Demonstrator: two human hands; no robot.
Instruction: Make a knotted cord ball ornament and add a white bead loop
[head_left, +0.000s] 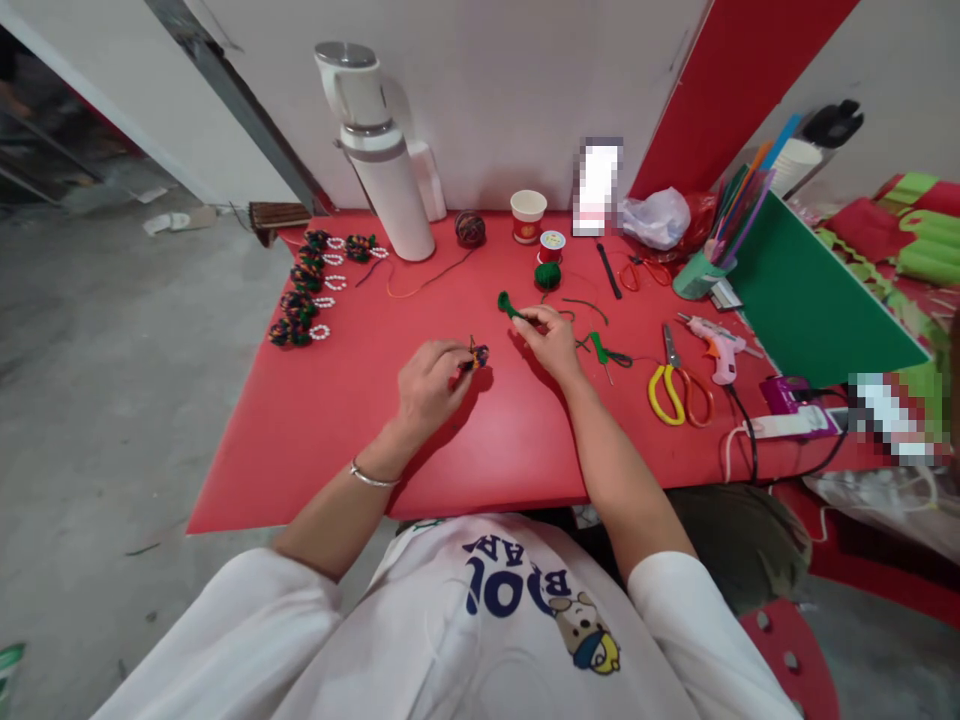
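My left hand (pixel 435 383) is closed on a small dark multicoloured yarn piece (pixel 478 356), pinched between thumb and fingers just above the red table. In my right hand (pixel 551 340) a small green knitted piece (pixel 505 302) is held at one end by the fingertips. Right of that hand lies a bundle of green yarn (pixel 598 347) with a thin needle-like tip. Behind it rest a ball of green yarn (pixel 547 276) and a loose green strand (pixel 586 304). Farther back is a multicoloured yarn ball (pixel 470 229), its strand trailing left across the table.
Several yarn pieces with white bead loops (pixel 294 303) line the left edge. A white thermos (pixel 386 180) and paper cup (pixel 528 215) stand at the back. On the right are scissors (pixel 667 390), a pink glue gun (pixel 721 345), a pen cup (pixel 699 272) and a power strip (pixel 784 425).
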